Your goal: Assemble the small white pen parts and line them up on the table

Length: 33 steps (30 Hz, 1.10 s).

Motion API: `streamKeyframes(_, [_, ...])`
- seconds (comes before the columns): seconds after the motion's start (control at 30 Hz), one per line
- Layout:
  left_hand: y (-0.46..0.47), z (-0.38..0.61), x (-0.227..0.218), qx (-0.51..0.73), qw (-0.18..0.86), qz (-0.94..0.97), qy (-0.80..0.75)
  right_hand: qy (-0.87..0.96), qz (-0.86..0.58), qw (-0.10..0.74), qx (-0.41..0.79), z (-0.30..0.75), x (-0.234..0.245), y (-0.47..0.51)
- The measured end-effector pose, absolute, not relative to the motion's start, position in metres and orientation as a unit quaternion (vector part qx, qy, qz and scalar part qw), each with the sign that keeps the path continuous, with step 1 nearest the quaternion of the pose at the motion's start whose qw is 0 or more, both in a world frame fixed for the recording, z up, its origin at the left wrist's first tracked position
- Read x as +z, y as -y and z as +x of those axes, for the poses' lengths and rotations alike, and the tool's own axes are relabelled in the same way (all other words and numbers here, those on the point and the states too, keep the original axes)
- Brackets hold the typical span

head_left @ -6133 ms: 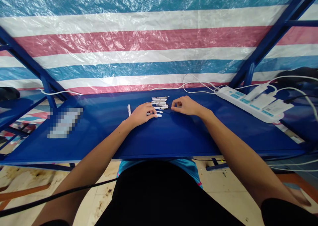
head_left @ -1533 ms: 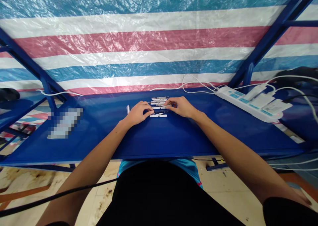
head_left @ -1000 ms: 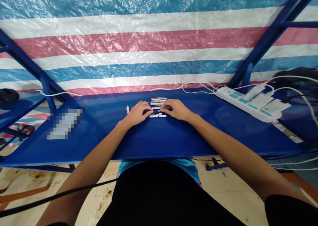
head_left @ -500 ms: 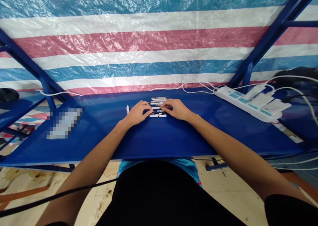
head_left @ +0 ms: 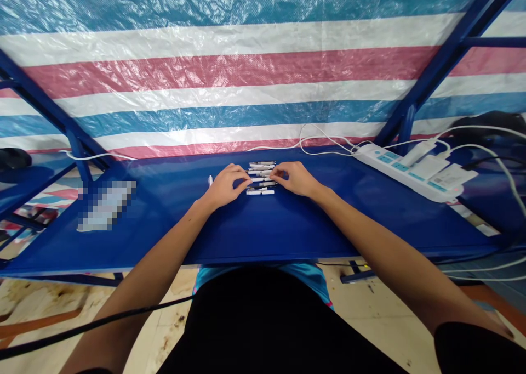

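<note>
- Right at the blue table top [head_left: 287,226], both hands are working in close over a small row of slim white pens [head_left: 261,172], lying side by side just in front of the person.
- Left hand [head_left: 224,186]: fingers loosely curled, tips at the row's left end; can't tell whether it holds a pen.
- Right hand [head_left: 296,178]: half open, fingertips [head_left: 274,173] on the pens' right ends; no clear grip to call.
- The big change: the hands have closed in since a few seconds back, now bracketing the row from both ends.
- A lone white pen [head_left: 210,181] lies almost hidden beside the left hand; a front pen [head_left: 259,192] sits nearest the person.
- Off to the right, a white power strip [head_left: 406,171] lies on the table.
</note>
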<state>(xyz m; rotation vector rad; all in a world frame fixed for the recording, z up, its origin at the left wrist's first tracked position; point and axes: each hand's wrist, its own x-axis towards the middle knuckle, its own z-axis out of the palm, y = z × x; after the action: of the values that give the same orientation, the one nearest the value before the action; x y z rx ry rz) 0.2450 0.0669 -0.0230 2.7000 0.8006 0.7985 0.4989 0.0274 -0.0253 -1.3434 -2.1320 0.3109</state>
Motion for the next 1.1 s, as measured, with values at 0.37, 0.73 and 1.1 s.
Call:
streamKeyframes(0.37, [-0.059,0.257,-0.027,0.207,0.082,0.939,-0.262,0.808,-0.498,0.299,0.099,0.501,-0.023,-0.029])
streamKeyframes(0.73, [-0.062,0.267,-0.030,0.216,0.077,0.934,-0.273,0.798,-0.507,0.311,0.104,0.504,-0.020,-0.029])
streamKeyframes(1.1, [-0.060,0.270,-0.030,0.221,0.059,0.930,-0.287,0.776,-0.520,0.341,0.109,0.508,-0.016,-0.028])
